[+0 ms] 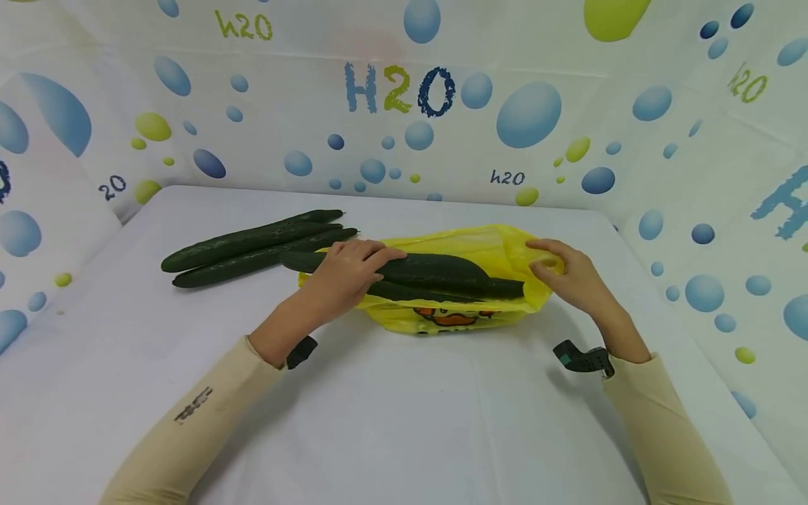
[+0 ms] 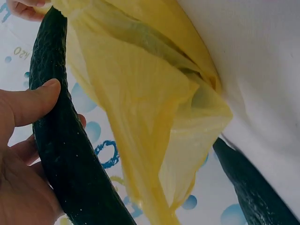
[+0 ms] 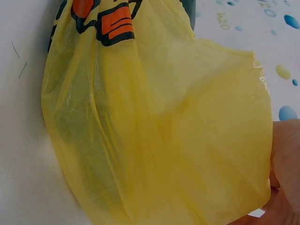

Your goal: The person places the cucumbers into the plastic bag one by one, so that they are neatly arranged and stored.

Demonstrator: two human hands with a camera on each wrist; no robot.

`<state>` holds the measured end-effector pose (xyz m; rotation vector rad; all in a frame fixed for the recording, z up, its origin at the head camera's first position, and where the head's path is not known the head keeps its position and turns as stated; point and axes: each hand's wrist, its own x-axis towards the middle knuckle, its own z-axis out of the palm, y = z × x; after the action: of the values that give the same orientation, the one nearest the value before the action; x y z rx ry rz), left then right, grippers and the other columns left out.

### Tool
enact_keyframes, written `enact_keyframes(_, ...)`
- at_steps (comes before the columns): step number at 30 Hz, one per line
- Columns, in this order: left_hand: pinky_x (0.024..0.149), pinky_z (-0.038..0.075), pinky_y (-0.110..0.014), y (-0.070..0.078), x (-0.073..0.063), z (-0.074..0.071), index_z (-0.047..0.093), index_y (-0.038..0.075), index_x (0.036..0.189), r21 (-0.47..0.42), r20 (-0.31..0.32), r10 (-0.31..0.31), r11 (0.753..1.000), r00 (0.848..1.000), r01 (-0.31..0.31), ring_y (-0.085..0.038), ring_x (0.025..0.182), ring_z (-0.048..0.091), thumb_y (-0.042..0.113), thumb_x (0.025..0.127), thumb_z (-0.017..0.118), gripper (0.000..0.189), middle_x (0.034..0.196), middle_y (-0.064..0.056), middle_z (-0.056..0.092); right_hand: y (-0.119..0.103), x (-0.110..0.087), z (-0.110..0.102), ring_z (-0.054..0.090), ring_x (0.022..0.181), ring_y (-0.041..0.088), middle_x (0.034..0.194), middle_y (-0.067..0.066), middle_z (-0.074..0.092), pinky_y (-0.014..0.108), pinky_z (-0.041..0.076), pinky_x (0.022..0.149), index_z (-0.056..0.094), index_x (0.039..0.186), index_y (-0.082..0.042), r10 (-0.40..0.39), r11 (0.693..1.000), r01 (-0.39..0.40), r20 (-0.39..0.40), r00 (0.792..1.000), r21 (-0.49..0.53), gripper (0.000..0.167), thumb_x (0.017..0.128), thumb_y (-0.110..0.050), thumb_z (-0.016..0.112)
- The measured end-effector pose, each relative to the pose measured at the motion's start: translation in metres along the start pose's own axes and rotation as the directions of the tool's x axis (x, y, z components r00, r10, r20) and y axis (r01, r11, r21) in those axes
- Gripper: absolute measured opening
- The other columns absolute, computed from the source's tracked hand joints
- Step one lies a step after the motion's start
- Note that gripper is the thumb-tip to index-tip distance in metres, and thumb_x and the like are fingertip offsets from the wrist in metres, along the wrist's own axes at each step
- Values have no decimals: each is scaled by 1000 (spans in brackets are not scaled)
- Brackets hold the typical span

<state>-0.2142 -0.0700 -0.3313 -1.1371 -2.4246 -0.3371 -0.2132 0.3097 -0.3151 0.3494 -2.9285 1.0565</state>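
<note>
My left hand (image 1: 344, 277) grips a long dark green cucumber (image 1: 442, 270) from above, thumb and fingers on opposite sides in the left wrist view. This cucumber lies along the mouth of a yellow plastic bag (image 1: 454, 242), its left end sticking out past the bag. Under it, partly covered, another dark green cucumber (image 1: 416, 292) is inside the bag. At the bag's right end, my right hand (image 1: 577, 277) pinches the rim between thumb and fingers. The right wrist view is mostly filled by the bag (image 3: 187, 140), with only part of the hand at the edge.
Several more cucumbers (image 1: 252, 245) lie side by side at the back left of the white table (image 1: 391, 407). Behind the table hangs a white backdrop (image 1: 353, 147) with blue and green drops and H2O lettering. An orange and black print (image 1: 451, 319) marks the bag's front.
</note>
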Motion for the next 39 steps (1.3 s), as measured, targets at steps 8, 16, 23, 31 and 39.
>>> enact_keyframes(8,88,47,-50,9,13,12,53,17,134,-29,100,-4,1000,995,6,-33,114,57,7,90,69,48,122,-12,60,1,0,-1,30,139,46,148,25,40,65,27,109,49,140,1,-23,1000,23,-10,1000,9,45,100,-19,56)
enact_keyframes(16,93,46,-51,16,21,28,51,18,135,-51,157,0,999,988,8,-33,115,58,10,93,67,46,124,-12,60,3,1,1,31,139,45,149,25,40,64,28,109,49,140,0,-16,1000,16,-10,1000,-1,45,100,-19,56)
enact_keyframes(23,95,46,-50,23,32,38,50,19,136,-63,186,-13,998,982,25,-32,117,56,11,95,64,45,126,-10,59,4,2,1,32,138,45,149,25,40,64,29,108,49,139,0,-19,1000,18,-13,1000,-11,45,100,-19,56)
enact_keyframes(31,95,46,-49,33,47,48,50,20,137,-73,204,2,997,979,13,-31,119,56,12,95,64,45,127,-9,59,5,1,-1,31,138,45,149,25,40,63,29,109,49,140,-1,-16,1000,15,-11,1000,-12,45,100,-20,56)
enact_keyframes(39,98,44,-48,33,49,56,49,20,138,-107,214,-8,994,977,31,-30,119,55,11,96,62,44,129,-8,59,5,2,0,32,138,46,148,25,40,63,30,108,49,140,0,-37,999,37,-13,999,-11,45,100,-18,56)
